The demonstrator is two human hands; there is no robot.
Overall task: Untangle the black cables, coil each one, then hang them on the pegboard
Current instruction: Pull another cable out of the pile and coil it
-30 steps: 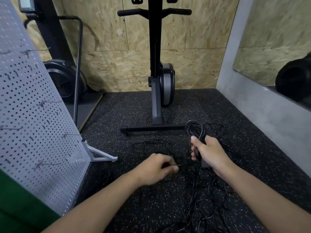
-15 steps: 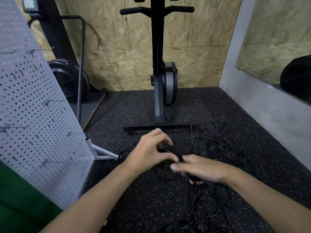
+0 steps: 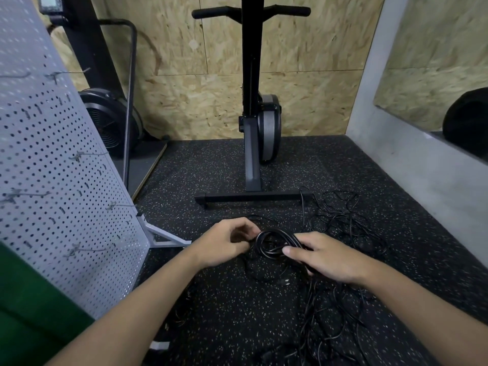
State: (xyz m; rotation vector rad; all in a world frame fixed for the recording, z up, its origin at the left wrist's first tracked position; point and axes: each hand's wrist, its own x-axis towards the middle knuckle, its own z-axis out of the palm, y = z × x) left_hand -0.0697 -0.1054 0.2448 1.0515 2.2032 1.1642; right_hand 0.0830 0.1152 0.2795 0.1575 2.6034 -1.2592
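On the head camera I see the left hand (image 3: 224, 243) curled at the left edge of the coiled cable (image 3: 272, 243), thumb and fingertips pinching it there. The right hand (image 3: 327, 257) grips the coil's right side, thumb in front and fingers wrapped over the loops. The coil sits between the two hands, over the speckled floor (image 3: 224, 313). I make out loose black cables (image 3: 343, 225) tangled on the floor beyond the right hand and trailing under its wrist toward the bottom edge. The pegboard (image 3: 52, 167) stands tilted at the left, with metal hooks (image 3: 87, 155) sticking out of it. An exercise machine (image 3: 253, 128) stands upright past the hands, its base bar just beside the tangle.
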